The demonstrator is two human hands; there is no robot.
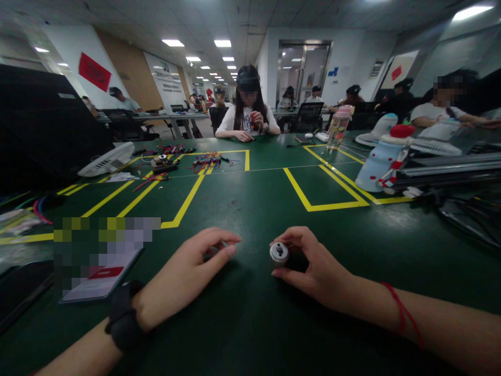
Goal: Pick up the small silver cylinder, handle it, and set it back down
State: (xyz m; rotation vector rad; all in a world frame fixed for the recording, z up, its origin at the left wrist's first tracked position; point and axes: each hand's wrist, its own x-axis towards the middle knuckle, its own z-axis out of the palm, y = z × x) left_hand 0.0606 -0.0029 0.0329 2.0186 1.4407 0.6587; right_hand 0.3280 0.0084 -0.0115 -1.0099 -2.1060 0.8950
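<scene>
A small silver electric motor [279,253] stands on the green table, its shaft end facing up. My right hand [309,263] is closed around it, with the thumb on the near side and the fingers on the far side. To the left of the motor, my left hand [205,261] hovers low over the tabletop or rests on it; I cannot tell which. Its fingers curve loosely, the thumb stands slightly apart from them, and nothing shows between them. A gap of bare table separates this hand from the motor.
Bundles of coloured wires [209,163] lie beyond my left hand. A card sleeve [104,282] and a dark phone-like slab [25,292] lie at left. A light blue bottle [376,164] and metal rails [442,166] stand at right. A person [248,112] sits opposite.
</scene>
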